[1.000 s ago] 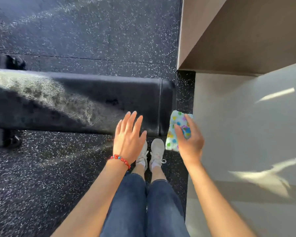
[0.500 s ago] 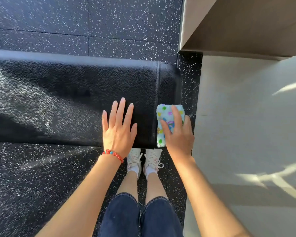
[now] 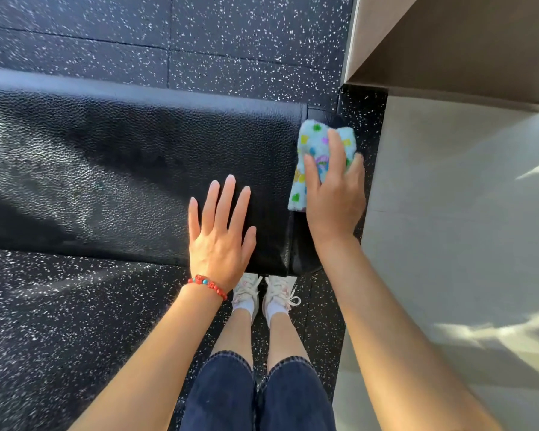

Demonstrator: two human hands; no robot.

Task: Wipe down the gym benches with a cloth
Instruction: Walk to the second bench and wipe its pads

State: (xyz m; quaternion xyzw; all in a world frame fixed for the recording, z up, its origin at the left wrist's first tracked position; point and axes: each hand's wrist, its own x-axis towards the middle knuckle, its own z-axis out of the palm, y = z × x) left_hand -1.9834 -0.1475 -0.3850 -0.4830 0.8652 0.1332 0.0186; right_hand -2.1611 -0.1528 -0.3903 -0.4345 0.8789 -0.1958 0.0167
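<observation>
Cloth (image 3: 316, 150) sat pressed under the right hand (image 3: 335, 194) at the surface's (image 3: 106, 169) far-right end, left hand (image 3: 220, 241) flat and empty; it risked slipping off that edge.

A black padded bench (image 3: 112, 181) with pebbled vinyl runs from nine o'clock toward three o'clock over speckled black rubber flooring (image 3: 59, 321). A patterned cloth (image 3: 313, 144) lies on its three o'clock end, and a flat left hand (image 3: 220, 241) rests just beside it.
</observation>
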